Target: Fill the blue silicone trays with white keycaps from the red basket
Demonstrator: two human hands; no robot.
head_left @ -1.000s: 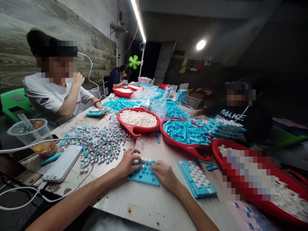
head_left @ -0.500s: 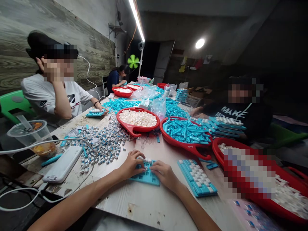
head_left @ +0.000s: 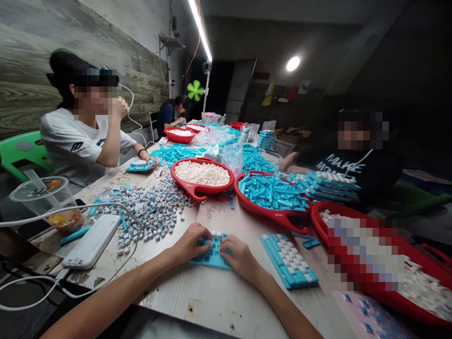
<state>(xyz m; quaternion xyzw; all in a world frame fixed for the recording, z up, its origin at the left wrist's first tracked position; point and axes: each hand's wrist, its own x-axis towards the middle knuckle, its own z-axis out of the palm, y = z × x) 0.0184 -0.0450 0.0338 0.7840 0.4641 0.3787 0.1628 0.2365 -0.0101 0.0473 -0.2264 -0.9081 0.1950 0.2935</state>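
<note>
In front of me on the table lies a blue slotted plate point(head_left: 211, 261), with a row of small white caps point(head_left: 216, 234) along its far edge. My left hand point(head_left: 192, 244) is closed over the plate's left side, its thumb and fingertips near the slots; any small piece between them is hidden. The right side of the plate is gripped by my right hand point(head_left: 240, 256), with bent fingers resting on its top. To the right lies a stack of blue plates point(head_left: 289, 261), the top one filled with white caps in rows.
Small metallic-and-blue pieces point(head_left: 151, 212) are heaped at left, near a white power bank point(head_left: 92, 242) with cable and a plastic cup point(head_left: 45, 202). Red baskets hold white caps point(head_left: 203, 174), blue parts point(head_left: 271, 190) and white pieces point(head_left: 423, 292). Co-workers sit on both sides.
My fingers have shifted slightly on the plate, the left ones uncovering more of the white cap row. The co-worker at left has leaned forward, a raised hand now before the face.
</note>
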